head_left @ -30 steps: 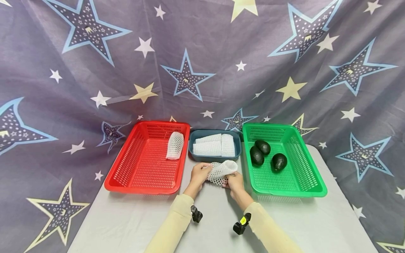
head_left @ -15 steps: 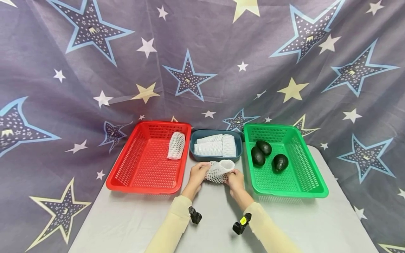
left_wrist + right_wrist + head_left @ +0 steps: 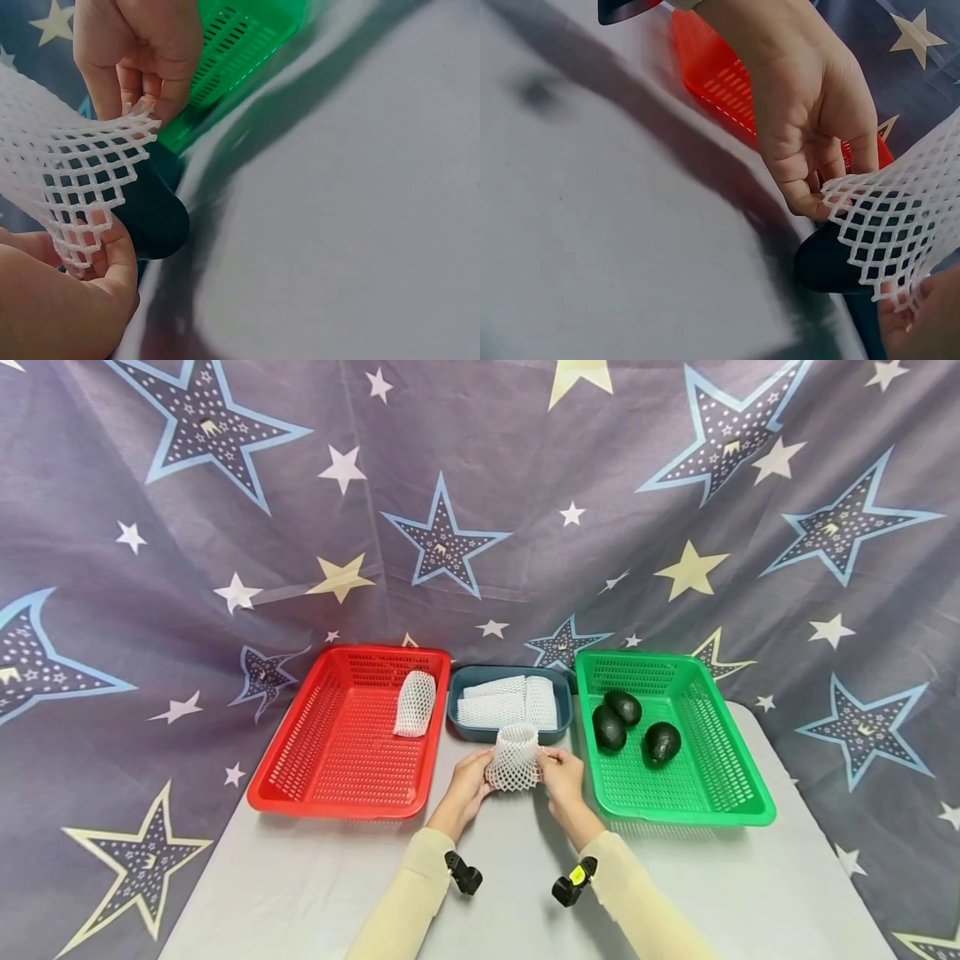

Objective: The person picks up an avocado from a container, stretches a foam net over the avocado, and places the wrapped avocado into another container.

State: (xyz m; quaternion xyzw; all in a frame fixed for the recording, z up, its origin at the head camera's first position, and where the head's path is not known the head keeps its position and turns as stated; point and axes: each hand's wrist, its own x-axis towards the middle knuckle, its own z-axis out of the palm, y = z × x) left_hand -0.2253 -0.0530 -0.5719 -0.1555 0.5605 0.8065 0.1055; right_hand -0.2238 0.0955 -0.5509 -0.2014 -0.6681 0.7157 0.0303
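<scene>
Left hand (image 3: 470,779) and right hand (image 3: 561,777) both pinch a white foam net (image 3: 516,758), one at each side of its open lower edge, fingertips and thumbs curled onto the mesh. The landmark is the dark blue tub (image 3: 480,735), and the net is just in front of it, on the person's side; from the head camera its narrower top overlaps the tub's near rim. Its wider, loosely meshed end faces the person. In both wrist views the edge stretches between the two hands, and the tub's dark wall shows through the holes.

Inside the tub lie more white nets (image 3: 491,710), some lengthwise and one crosswise at the tub's right end. Just left of the tub sits a red basket (image 3: 337,743), bearing one bulging white sleeve (image 3: 416,703) along the side nearest the tub; what fills it, if anything, I cannot tell. To the right of the tub, close by, is a green basket (image 3: 697,785) with three dark avocados (image 3: 662,743): two touching near the tub side, the third a little farther right. Everything stands on a pale tabletop (image 3: 517,893), and behind the tub hangs a grey-purple curtain (image 3: 465,427) printed with stars.
</scene>
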